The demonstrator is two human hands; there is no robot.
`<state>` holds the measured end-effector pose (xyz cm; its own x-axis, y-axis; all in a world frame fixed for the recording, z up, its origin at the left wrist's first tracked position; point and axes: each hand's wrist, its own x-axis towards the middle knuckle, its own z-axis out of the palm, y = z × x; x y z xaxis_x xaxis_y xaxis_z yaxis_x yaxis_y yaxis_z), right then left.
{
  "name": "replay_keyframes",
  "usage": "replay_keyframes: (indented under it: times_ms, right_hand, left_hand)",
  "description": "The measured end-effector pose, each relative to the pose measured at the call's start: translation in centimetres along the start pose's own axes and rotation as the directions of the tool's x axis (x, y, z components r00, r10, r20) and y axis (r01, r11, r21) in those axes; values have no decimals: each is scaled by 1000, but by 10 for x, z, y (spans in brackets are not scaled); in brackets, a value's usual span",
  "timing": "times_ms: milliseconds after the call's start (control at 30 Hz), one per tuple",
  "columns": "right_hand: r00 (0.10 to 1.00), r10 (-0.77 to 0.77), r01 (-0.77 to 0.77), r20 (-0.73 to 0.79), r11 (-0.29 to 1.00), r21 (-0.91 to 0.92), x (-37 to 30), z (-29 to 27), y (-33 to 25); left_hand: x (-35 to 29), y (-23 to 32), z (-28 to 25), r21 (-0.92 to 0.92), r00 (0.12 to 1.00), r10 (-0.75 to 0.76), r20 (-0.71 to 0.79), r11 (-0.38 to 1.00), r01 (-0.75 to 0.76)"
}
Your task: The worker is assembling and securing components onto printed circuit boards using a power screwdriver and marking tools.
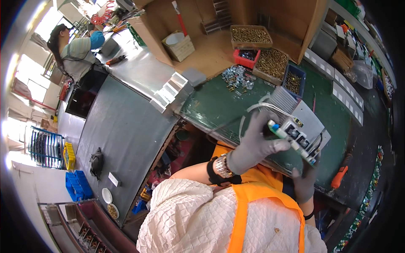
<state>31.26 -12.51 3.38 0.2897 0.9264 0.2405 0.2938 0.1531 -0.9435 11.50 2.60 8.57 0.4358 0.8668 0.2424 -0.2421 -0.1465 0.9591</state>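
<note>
My left hand, in a grey glove, has its thumb and fingers closed on the upper left end of a circuit board. Black blocks, pale connectors and a blue part show along the board, which is tilted over the green bench mat. My right hand, also gloved in grey, is at the board's lower right end; its fingers are partly hidden and blurred. Right behind the board is a grey finned metal housing, with white wires looping from it past my left hand. Whether board and housing are joined, I cannot tell.
Small brass parts fill a cardboard tray and a blue bin. Loose silvery pieces lie beside a red bin. An orange-handled screwdriver rests at right. Another person works at a far-left bench.
</note>
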Motion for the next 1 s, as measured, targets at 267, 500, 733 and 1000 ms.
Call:
replay_keyframes:
  times_ms: [267,500,733,1000]
  right_hand:
    - [916,-147,200,373,974,-107,72,61,-41]
    - [978,107,-11,179,884,-468,43,60,7]
    - [977,183,-104,108,855,-508,40,62,-6]
    - [962,33,-191,-269,788,-585,21,-46,-11]
  left_hand:
    - [-17,117,-134,487,791,497,-358,822,-297]
    - [49,155,-350,945,771,584,-254,318,71]
    - [129,84,-515,465,942,186,-278,884,-37]
    - [103,-60,-553,508,901,2,433,826,-246]
